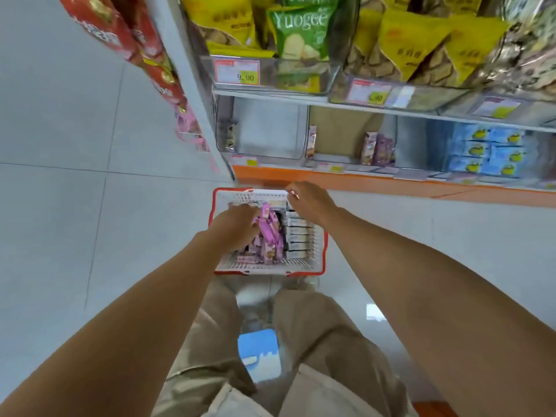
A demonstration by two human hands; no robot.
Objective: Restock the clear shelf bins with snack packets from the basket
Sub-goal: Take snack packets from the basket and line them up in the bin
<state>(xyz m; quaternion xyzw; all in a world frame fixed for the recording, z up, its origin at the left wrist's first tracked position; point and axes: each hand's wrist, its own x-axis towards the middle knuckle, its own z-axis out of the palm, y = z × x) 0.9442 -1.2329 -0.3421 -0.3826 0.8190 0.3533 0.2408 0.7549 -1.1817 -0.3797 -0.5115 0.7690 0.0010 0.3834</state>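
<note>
– Clamped on what, the left hand?

– Its fingers curl round a bunch of purple packets down inside the basket; the right hand sits at the basket's far rim with fingers bent, and through the blur nobody could tell whether it pinches the rim or only touches it.

– And around the person, biggest first?

– Pale floor tiles on all sides; then the shelf unit ahead, above an orange base strip; its upper shelf carries clear bins of yellow bags and green bags; the lower shelf has three clear bins side by side: the left bin has a small dark item at its left wall; the middle bin holds a few purple packs at its right side; the right bin holds stacked blue boxes.

– Where is the basket?

– White with a red rim, it stands on the floor between the person's beige trousers and the base strip; beside the purple packets, along its right wall, runs a row of white boxes; smallest, the yellow-marked price tags on the bin fronts.
</note>
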